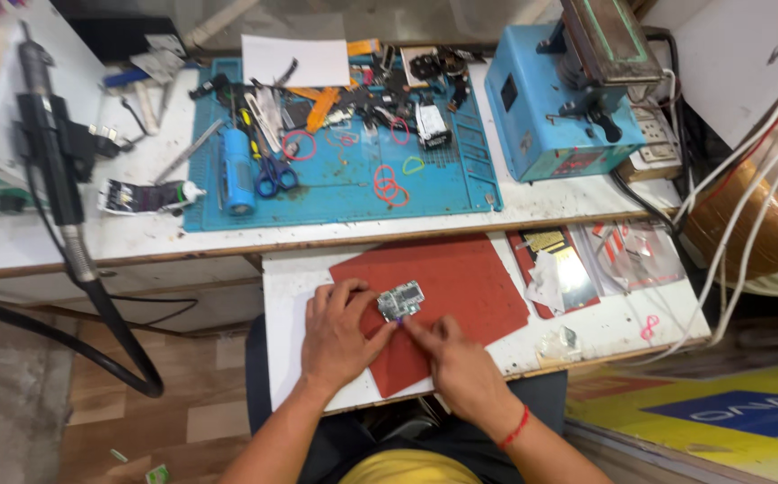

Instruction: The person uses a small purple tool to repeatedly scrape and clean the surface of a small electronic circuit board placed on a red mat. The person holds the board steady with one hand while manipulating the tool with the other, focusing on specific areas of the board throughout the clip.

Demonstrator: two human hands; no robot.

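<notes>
A small green circuit board (pixel 400 300) lies on a red mat (pixel 460 278) on a white pull-out shelf (pixel 286 296). My left hand (pixel 339 336) holds the board's left edge between thumb and fingers. My right hand (pixel 460 363) points its index finger at the board's lower edge; whether a small tool sits in its fingers is too small to tell. A red thread circles my right wrist.
A blue work mat (pixel 335 193) on the upper bench carries scissors, a blue cylinder, coloured rubber bands and several small parts. A blue machine (pixel 555 99) stands at right. A black hot-air handle with hose (pixel 57 170) hangs at left. A phone with a white cloth (pixel 555 273) lies right of the red mat.
</notes>
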